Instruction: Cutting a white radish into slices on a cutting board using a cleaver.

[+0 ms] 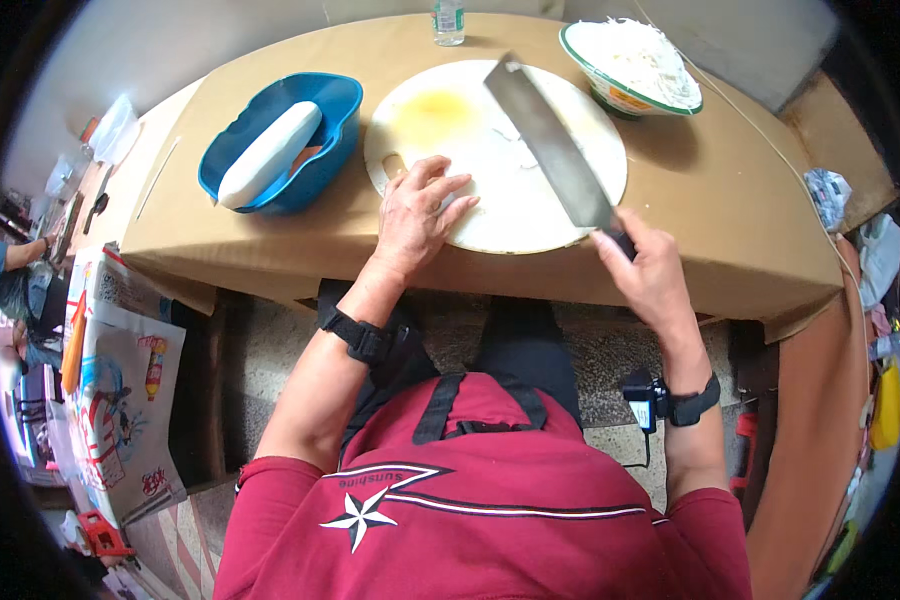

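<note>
My right hand grips the dark handle of a wide-bladed cleaver, whose blade slants over the right part of a round white cutting board. A few white scraps lie by the blade. My left hand is at the board's left front, fingers apart and curved, holding nothing. Left of the board, a blue plastic basin holds a long peeled white radish and an orange-brown piece beneath it. At the back right stands a green-rimmed bowl heaped with white shreds.
Brown cardboard covers the table. A clear bottle stands behind the board. A thin cord runs down the table's right side. At the far left, another person's arm shows beside a table with a dark-handled tool.
</note>
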`<state>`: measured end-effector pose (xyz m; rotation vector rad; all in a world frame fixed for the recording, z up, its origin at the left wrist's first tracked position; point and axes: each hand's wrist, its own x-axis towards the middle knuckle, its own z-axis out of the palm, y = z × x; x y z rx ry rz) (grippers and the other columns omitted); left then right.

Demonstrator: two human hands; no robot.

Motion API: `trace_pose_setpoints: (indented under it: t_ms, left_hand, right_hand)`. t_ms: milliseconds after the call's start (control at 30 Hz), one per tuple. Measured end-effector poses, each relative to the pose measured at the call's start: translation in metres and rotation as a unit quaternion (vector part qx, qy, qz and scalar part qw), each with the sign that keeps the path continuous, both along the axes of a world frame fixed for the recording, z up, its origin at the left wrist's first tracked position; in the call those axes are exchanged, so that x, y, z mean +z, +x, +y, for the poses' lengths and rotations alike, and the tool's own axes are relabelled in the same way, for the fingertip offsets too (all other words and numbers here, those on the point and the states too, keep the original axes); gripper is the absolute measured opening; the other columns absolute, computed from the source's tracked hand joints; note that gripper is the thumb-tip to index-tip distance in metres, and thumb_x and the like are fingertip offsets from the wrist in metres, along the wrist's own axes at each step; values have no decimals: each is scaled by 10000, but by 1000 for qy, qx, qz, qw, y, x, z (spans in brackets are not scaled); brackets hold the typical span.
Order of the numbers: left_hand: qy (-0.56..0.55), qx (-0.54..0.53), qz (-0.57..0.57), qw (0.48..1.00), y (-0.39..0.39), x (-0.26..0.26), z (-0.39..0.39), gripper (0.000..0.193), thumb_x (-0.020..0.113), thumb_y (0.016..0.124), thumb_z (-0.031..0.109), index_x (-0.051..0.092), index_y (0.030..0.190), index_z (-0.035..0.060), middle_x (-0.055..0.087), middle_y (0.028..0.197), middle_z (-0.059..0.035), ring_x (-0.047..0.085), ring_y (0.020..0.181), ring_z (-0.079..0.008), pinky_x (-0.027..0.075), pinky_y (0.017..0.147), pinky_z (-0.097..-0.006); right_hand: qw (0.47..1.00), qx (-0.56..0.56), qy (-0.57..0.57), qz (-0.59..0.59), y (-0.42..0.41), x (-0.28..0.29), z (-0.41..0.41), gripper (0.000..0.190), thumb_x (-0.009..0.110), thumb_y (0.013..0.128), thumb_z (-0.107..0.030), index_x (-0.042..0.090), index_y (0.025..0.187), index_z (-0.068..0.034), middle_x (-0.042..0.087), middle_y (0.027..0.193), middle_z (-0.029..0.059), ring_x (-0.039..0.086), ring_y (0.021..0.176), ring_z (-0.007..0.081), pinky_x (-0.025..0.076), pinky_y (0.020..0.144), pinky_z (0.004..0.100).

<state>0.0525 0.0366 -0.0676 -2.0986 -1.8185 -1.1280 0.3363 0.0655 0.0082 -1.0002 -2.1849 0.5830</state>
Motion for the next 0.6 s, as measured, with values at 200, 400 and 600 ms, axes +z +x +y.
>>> trace_pose_setpoints:
  t_ms: [200, 400, 600]
  left_hand:
    - [-42, -42, -8, 998, -7, 2, -10, 340, 683, 861, 332, 679, 1141, 139, 537, 1268, -130, 533, 1178, -283, 356, 1041, -489]
    - [-65, -29, 0, 997, -8, 13, -15, 326, 693, 863, 278, 675, 1153, 132, 578, 1218, -130, 541, 1170, -289, 335, 1046, -500]
    - [-39, 16, 41, 998, 7, 13, -11, 300, 713, 841, 277, 680, 1109, 146, 596, 1151, -77, 553, 1133, -256, 332, 1024, -516]
  right_hand:
    - [949, 21, 228, -215, -8, -2, -26, 296, 659, 877, -153, 595, 1162, -103, 559, 751, 106, 644, 643, 277, 532, 558, 395]
    - [949, 23, 200, -243, -12, 7, -18, 313, 655, 881, -147, 598, 1185, -95, 547, 764, 103, 643, 666, 270, 525, 567, 396]
    - [961, 34, 158, -224, -15, 19, -14, 346, 665, 869, -111, 600, 1207, -78, 534, 759, 107, 624, 647, 276, 517, 571, 400]
